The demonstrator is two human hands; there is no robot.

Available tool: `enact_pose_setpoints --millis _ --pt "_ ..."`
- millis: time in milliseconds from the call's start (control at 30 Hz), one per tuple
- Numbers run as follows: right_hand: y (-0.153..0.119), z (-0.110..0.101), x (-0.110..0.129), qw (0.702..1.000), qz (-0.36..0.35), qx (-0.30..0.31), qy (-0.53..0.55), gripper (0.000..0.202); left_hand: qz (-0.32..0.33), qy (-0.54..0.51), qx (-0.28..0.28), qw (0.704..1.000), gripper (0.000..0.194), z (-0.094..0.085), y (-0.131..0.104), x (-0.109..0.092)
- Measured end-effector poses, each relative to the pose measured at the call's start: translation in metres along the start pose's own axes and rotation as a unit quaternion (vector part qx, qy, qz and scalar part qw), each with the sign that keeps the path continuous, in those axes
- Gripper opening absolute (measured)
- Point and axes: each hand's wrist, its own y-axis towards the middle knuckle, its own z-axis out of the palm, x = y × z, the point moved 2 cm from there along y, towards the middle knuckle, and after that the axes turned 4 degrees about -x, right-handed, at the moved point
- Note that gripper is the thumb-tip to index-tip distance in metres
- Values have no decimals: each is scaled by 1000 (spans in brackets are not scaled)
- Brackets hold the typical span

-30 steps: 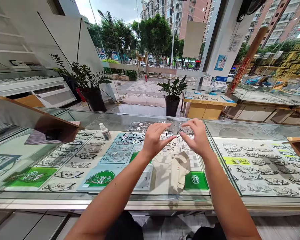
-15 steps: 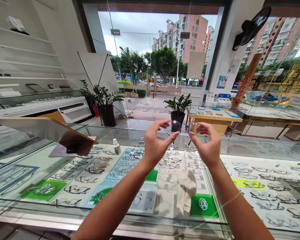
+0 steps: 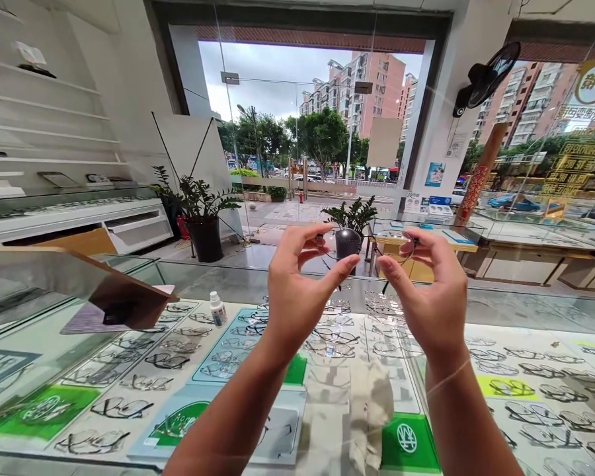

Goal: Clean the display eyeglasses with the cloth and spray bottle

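A pair of thin-rimmed eyeglasses (image 3: 348,242) is held up in front of me, above the glass counter. My left hand (image 3: 305,274) pinches its left side between thumb and fingers. On the other side, my right hand (image 3: 424,277) grips the right rim the same way. The dark temple tips hang down below the lenses. Under my hands, a crumpled beige cloth (image 3: 371,410) lies on the counter, beside a green card with a white logo (image 3: 409,439).
Rows of eyeglasses fill the glass display counter (image 3: 218,261). A small white bottle (image 3: 217,309) stands on it at left, near a tilted brown-framed mirror or panel (image 3: 129,291). Potted plants (image 3: 205,238) stand beyond, before the glass doors. A black fan (image 3: 488,76) hangs at upper right.
Both hands have come nearer to me, the glasses still held between them. The view has tilted up slightly, so the surroundings sit lower in the picture.
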Motion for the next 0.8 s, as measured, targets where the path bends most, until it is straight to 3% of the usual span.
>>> enact_pose_setpoints --millis 333,567,800 --pt "3 -4 -2 1000 4 15 -22 49 0 -4 -3 1000 47 2 0 3" --pt "0 -5 -3 999 47 -11 22 56 27 -15 -26 999 49 3 -2 0" --pt "1 -3 -4 998 60 11 33 53 50 21 -45 997 50 4 -4 -3"
